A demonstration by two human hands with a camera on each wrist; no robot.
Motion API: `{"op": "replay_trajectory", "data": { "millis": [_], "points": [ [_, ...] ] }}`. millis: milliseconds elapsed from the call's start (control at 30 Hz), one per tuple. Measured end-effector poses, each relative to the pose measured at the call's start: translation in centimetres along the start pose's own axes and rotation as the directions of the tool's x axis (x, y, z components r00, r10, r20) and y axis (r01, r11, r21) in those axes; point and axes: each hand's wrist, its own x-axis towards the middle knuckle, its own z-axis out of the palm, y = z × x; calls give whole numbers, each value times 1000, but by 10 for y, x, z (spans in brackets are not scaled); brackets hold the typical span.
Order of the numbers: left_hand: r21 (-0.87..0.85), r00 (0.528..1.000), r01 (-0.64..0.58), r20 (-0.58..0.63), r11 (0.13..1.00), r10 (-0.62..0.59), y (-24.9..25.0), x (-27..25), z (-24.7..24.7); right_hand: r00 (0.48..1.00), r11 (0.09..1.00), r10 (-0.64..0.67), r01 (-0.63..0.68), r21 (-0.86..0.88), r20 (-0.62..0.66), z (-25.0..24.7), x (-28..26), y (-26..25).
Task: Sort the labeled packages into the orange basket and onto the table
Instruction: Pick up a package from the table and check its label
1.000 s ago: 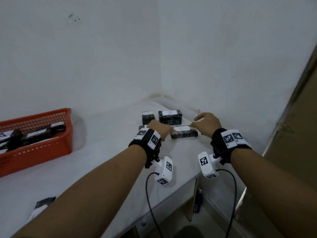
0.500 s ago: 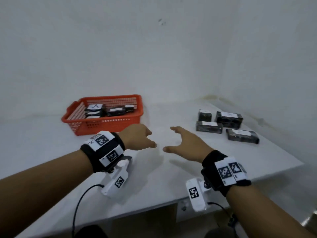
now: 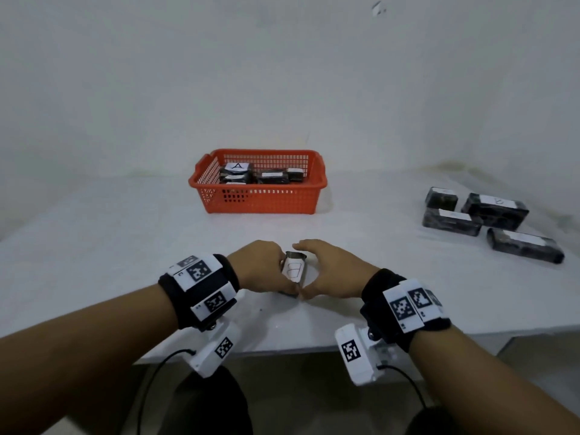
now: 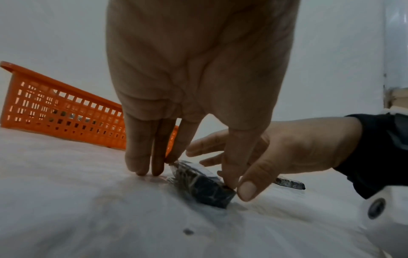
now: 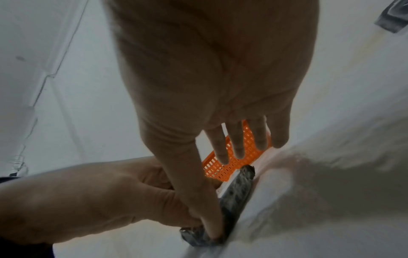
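Observation:
A small dark package (image 3: 293, 271) with a white label marked B lies near the table's front edge. My left hand (image 3: 266, 270) pinches it lengthwise, the fingers at its far end and the thumb at its near end, as the left wrist view shows on the package (image 4: 203, 188). My right hand (image 3: 328, 271) is beside it on the right, with the thumb against the near end and the fingers straight and spread. The orange basket (image 3: 257, 196) stands behind with several labeled packages (image 3: 237, 171) in it, the top one marked A.
Several dark labeled packages (image 3: 452, 221) lie grouped on the white table (image 3: 110, 246) at the far right, near the wall corner. Bare tabletop lies between my hands and the basket and to the left. The table's front edge runs just under my wrists.
The view swung left from the right-hand package group to the table's middle. Both hands, empty and apart half a second ago, have come together around the B package.

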Motion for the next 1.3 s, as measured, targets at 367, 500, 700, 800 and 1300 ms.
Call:
{"op": "replay_trajectory", "data": {
  "millis": [367,500,700,800,1300],
  "points": [
    [-93,1000,-3,-5,996,2,1,0,1,997,999,-9,6,-44,-76,-2,11,7],
    [-52,999,-40,30,998,41,-1,-3,-2,998,997,14,-18,-69,-65,-2,14,7],
    [-139,995,-86,-52,987,79,-9,-5,-15,993,995,23,-12,97,-113,-6,11,14],
    [-298,994,-110,-58,948,97,-13,-6,-24,994,961,19,13,275,-112,-10,8,18],
    [-835,953,-295,-292,466,79,-11,3,-20,962,538,73,185,822,-265,-18,-8,22]
  ]
}}
